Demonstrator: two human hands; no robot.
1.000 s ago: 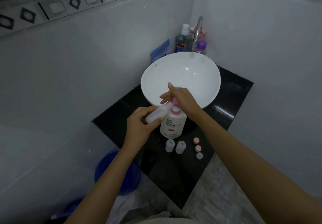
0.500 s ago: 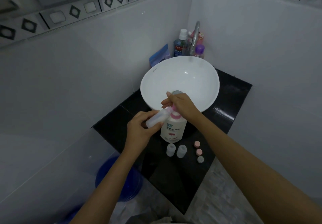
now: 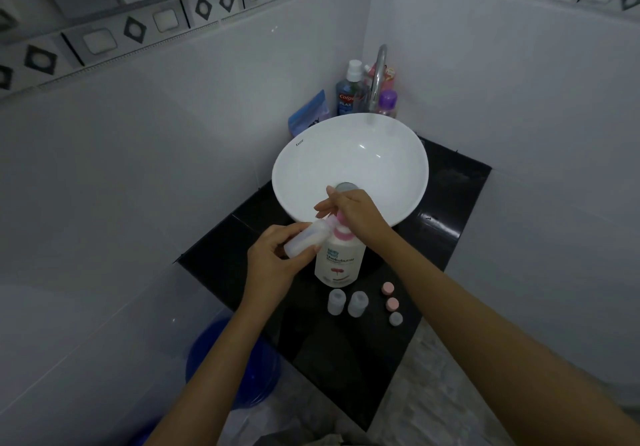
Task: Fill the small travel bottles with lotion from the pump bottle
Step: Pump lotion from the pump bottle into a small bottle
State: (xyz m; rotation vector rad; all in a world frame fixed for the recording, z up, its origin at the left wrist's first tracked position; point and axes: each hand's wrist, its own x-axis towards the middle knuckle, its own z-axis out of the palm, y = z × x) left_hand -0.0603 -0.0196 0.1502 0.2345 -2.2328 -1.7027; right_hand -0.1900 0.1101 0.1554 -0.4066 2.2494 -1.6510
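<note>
Left hand grip pinches translucent travel bottle, tilted, mouth at pink pump nozzle; contents unclear. Right hand palm presses down on pump head, fingers spread loosely. White pump bottle upright on black desk, label reads "Shokubutsu". Two open, seemingly empty travel bottles at 6 o'clock of it; three loose caps at 4 o'clock. White basin at 12 o'clock; Colgate Plax bottle behind.
</note>
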